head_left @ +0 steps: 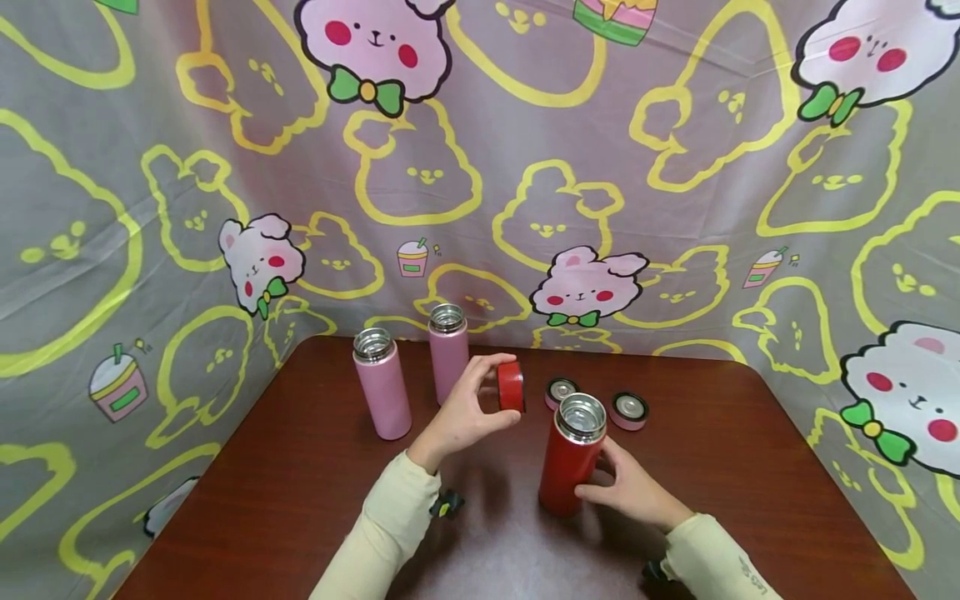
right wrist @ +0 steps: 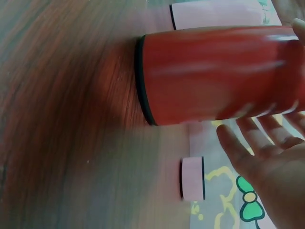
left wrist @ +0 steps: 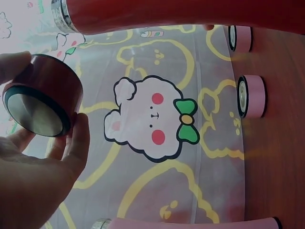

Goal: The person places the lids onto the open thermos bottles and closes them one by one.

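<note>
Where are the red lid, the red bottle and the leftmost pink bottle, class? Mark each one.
Red lid (left wrist: pixel 51 83): left wrist view, on its side wall.
Red bottle (head_left: pixel 564 462): head view, mid-body.
Leftmost pink bottle (head_left: pixel 384 390): head view, mid-body.

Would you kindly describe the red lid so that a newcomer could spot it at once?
Over the brown table, near the two open pink bottles, find the person's left hand. That hand pinches the red lid. Unlike the two pink lids lying on the table, it is red and held aloft.
</note>
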The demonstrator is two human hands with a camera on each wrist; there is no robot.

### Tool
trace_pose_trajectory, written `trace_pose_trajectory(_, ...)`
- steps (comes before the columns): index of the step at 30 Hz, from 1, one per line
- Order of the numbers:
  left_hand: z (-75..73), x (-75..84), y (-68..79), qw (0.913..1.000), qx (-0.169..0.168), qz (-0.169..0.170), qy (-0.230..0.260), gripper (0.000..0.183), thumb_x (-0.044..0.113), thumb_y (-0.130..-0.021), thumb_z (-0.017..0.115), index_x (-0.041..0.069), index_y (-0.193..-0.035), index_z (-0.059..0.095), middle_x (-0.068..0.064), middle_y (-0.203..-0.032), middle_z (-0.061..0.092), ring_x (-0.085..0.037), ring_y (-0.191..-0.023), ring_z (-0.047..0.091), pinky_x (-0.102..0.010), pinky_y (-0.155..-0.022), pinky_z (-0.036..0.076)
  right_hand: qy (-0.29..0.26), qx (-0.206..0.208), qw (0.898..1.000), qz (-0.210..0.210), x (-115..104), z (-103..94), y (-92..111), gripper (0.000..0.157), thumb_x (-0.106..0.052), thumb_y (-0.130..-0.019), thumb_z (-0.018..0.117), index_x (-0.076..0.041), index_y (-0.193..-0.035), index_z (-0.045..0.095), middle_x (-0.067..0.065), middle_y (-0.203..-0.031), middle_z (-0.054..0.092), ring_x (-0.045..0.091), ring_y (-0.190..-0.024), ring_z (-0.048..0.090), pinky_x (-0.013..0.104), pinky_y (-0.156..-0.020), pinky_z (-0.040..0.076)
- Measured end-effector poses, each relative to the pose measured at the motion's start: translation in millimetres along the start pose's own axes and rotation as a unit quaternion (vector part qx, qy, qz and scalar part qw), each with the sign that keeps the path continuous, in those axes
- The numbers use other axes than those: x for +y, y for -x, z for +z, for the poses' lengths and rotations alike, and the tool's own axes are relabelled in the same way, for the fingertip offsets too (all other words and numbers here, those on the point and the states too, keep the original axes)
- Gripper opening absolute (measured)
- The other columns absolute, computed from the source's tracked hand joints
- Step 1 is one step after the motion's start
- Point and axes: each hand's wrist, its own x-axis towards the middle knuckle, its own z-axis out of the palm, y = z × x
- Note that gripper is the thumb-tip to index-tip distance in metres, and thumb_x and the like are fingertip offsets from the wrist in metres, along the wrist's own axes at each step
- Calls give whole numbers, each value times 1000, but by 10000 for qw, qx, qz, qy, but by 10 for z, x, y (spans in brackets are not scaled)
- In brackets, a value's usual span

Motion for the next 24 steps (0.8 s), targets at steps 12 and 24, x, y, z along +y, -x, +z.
trace_pose_trajectory(12, 33, 101, -26, 9997, -56, -229, -84, 73, 7, -71, 80, 5, -134, 45, -8, -122, 53, -22, -106, 49, -42, -88, 44, -42, -52, 10000, 69, 14, -17, 2, 67, -18, -81, 75, -18, -138, 39, 4, -131, 52, 16, -115, 53, 33, -93, 45)
trace_pose_trajectory(24, 63, 173, -65, 9993, -250, 259, -45, 64, 14, -72, 80, 13, -130, 51, 0, -120, 51, -14, -108, 51, -31, -93, 45, -152, -39, 9998, 84, 38, -23, -3, 67, -16, -82, 73, -14, -139, 39, 7, -132, 52, 14, -116, 53, 32, -93, 44)
